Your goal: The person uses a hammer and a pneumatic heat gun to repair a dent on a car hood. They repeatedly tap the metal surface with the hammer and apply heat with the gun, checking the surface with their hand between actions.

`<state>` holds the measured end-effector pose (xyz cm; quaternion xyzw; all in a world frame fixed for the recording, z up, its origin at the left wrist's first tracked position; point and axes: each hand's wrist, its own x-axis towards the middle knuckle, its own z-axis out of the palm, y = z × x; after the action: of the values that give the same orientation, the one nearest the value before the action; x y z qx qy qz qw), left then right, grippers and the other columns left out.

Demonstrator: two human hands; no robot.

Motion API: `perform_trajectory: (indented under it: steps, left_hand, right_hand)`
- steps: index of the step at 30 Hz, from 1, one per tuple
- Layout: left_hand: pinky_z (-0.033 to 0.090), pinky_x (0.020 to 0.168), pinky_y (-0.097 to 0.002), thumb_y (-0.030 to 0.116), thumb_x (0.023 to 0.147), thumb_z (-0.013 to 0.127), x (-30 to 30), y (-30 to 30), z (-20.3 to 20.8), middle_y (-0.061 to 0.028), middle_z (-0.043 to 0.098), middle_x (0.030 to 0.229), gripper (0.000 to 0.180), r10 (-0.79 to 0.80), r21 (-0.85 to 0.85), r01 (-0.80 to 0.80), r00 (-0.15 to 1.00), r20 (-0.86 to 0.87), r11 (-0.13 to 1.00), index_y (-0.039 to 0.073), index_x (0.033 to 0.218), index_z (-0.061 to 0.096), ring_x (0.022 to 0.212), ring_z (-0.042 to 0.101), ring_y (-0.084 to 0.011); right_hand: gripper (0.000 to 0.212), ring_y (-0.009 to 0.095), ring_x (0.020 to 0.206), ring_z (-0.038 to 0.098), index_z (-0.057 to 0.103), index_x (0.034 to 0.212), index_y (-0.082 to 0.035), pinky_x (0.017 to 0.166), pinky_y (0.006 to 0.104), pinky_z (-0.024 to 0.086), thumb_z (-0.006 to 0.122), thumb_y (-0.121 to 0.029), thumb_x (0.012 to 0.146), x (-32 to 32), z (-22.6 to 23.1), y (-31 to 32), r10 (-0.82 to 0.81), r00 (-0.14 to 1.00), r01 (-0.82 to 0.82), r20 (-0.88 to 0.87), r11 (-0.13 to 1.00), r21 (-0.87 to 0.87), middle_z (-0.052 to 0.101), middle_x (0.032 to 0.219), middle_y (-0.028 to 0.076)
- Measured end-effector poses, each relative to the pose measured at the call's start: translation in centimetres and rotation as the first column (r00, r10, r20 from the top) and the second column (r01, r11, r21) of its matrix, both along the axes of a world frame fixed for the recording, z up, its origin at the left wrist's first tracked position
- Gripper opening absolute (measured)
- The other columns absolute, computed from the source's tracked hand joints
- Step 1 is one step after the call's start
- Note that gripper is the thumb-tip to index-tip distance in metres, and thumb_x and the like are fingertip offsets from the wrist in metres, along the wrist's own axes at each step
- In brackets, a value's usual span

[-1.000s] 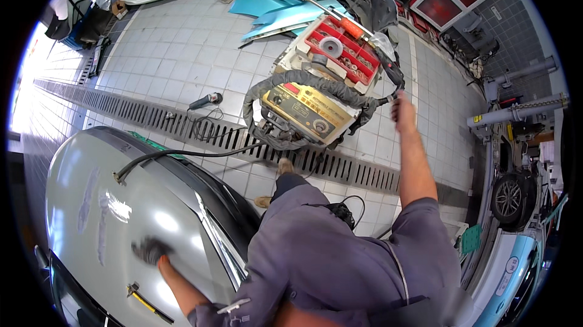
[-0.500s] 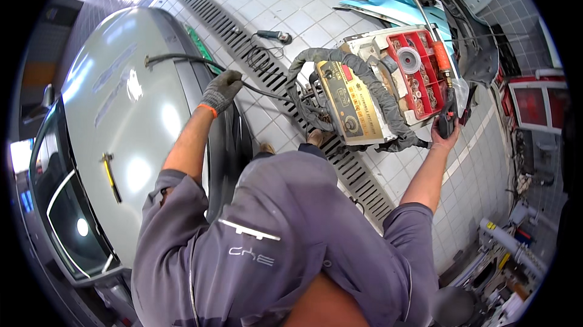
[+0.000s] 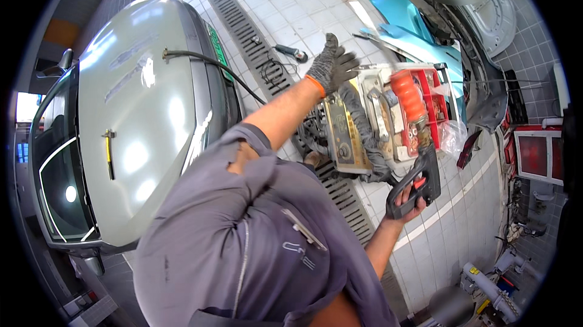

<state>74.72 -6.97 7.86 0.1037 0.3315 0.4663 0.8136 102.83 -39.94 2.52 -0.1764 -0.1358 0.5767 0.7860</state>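
Observation:
My right hand [image 3: 415,201] is wrapped around the black pistol grip of a dent puller gun [image 3: 430,172]. The gun has a red trigger and an orange ribbed handle [image 3: 408,95], and its blurred rod points up and away. Bare of the tool, my left hand [image 3: 334,68] wears a grey glove with an orange cuff and has its fingers spread. It hovers by the far left corner of a spot welder [image 3: 345,135] with a yellow front panel. A thick grey-sleeved cable [image 3: 358,123] lies over that machine. A red compartment tray [image 3: 438,87] with small metal parts sits on top.
At left stands a grey car [image 3: 146,132] with a hammer [image 3: 109,154] lying on its panel. A black cable [image 3: 212,62] is attached there. An angle grinder [image 3: 291,53] lies beside the floor grate [image 3: 234,14]. Blue panels [image 3: 401,14] and a dark bumper [image 3: 486,99] rest at far right.
My left hand has let go of the black cable and swung right toward the welder, fingers spreading. My right hand has raised the dent puller gun closer to me.

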Motion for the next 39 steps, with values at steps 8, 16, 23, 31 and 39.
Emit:
perform_trajectory:
  steps: [8, 16, 23, 31, 39]
  left_hand:
    - [0.052, 0.093, -0.0544, 0.069, 0.097, 0.047, -10.4, -1.0, 14.2, -0.0157, 0.072, 0.103, 0.065, 0.006, 0.416, -0.379, 0.745, 0.667, 0.827, 0.011, 0.116, 0.068, 0.091, 0.067, -0.0358]
    - [0.055, 0.093, -0.0538, 0.073, 0.101, 0.030, -27.4, 1.4, 18.6, -0.0249, 0.072, 0.106, 0.080, 0.237, 0.752, -0.595, 0.803, 0.547, 0.284, 0.003, 0.120, 0.066, 0.098, 0.071, -0.0387]
    - [0.059, 0.083, -0.0529, 0.064, 0.102, 0.043, -40.8, 7.5, 6.9, -0.0213, 0.072, 0.081, 0.065, 0.445, 0.020, -0.667, 0.519, 0.730, 0.745, 0.004, 0.097, 0.069, 0.077, 0.071, -0.0361]
    - [0.055, 0.077, -0.0444, 0.058, 0.095, 0.055, -51.8, 10.9, 3.3, -0.0146, 0.069, 0.079, 0.051, 0.728, -0.301, -0.677, 0.526, 0.439, 0.671, 0.009, 0.089, 0.068, 0.078, 0.067, -0.0298]
    - [0.057, 0.071, -0.0467, 0.055, 0.100, 0.054, -57.4, 11.7, -0.8, -0.0182, 0.070, 0.087, 0.050, 0.731, -0.364, -0.649, 0.480, 0.486, 0.668, 0.007, 0.101, 0.065, 0.081, 0.068, -0.0299]
  right_hand:
    - [0.075, 0.032, 0.058, 0.067, 0.044, 0.144, -0.001, 0.067, 0.0493, 0.061, 0.070, -0.019, 0.076, -10.0, 6.4, 5.2, 0.515, 0.857, -0.514, 0.006, 0.854, 0.077, 0.062, 0.070, 0.017]
    - [0.077, 0.032, 0.057, 0.065, 0.044, 0.139, 0.007, 0.065, 0.0503, 0.059, 0.073, -0.013, 0.070, -18.9, 10.1, 20.2, 0.682, 0.626, -0.728, 0.378, 0.685, -0.031, 0.062, 0.069, 0.016]
    - [0.071, 0.032, 0.057, 0.064, 0.047, 0.132, 0.009, 0.053, 0.0451, 0.055, 0.080, -0.014, 0.074, -30.3, 15.4, 31.7, 0.677, 0.402, -0.623, 0.617, 0.696, -0.358, 0.061, 0.071, 0.020]
    - [0.055, 0.030, 0.048, 0.060, 0.052, 0.117, 0.009, 0.046, 0.0409, 0.054, 0.078, -0.016, 0.075, -45.7, 18.5, 39.7, 0.794, 0.283, -0.514, 0.538, 0.599, -0.613, 0.058, 0.064, 0.018]
    - [0.046, 0.027, 0.045, 0.057, 0.055, 0.115, 0.004, 0.044, 0.0393, 0.052, 0.068, -0.023, 0.079, -52.2, 19.3, 42.2, 0.845, 0.153, -0.458, 0.513, 0.521, -0.721, 0.056, 0.062, 0.014]
